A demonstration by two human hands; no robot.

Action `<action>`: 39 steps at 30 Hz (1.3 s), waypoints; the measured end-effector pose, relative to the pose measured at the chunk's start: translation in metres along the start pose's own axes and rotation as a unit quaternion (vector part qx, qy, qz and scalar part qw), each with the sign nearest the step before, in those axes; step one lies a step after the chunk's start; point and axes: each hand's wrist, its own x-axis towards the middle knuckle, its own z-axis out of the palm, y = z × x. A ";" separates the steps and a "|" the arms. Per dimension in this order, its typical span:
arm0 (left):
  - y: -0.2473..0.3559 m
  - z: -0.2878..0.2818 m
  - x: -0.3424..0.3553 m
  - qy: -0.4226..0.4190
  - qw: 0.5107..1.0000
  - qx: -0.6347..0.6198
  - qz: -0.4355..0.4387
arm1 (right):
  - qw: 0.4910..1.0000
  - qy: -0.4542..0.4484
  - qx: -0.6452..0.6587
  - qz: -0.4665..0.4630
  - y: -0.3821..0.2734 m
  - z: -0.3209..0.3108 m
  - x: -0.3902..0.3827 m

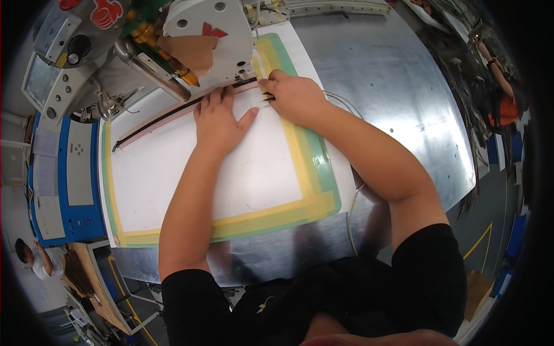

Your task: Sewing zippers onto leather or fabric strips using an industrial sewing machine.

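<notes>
A long, narrow black strip with pale pink edges (158, 119), which looks like a zipper, runs slantwise over a white sheet (254, 167). My left hand (219, 124) lies on the strip near its middle, fingers spread and thumb held out to the right. At the strip's right end, my right hand (294, 95) is closed, its fingers curled beside the yellow tape. A small black-tipped tool (269, 97) pokes out from under these fingers; most of it is hidden by the hand. The strip's left end lies free on the sheet.
Yellow and green tape (271, 210) borders the sheet on a shiny metal table (381, 75). Directly beyond the strip stands a grey machine head (202, 34) with a metal tube (153, 72). A blue control cabinet (81, 173) is at left. Other people are farther off on both sides.
</notes>
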 end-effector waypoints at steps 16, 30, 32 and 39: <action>-0.181 -0.030 -0.041 0.064 0.995 0.062 -0.054 | 1.000 0.014 0.015 -0.018 0.002 0.006 -0.004; -0.386 -0.074 -0.048 -0.057 0.940 0.091 -0.323 | 1.000 -0.013 0.015 0.012 -0.004 0.004 -0.001; -0.393 -0.075 -0.049 -0.040 0.944 0.070 -0.320 | 1.000 -0.009 0.018 0.010 -0.004 0.006 0.000; -0.341 -0.133 -0.084 0.088 0.961 0.004 -0.261 | 1.000 0.001 0.023 0.003 -0.001 0.008 -0.001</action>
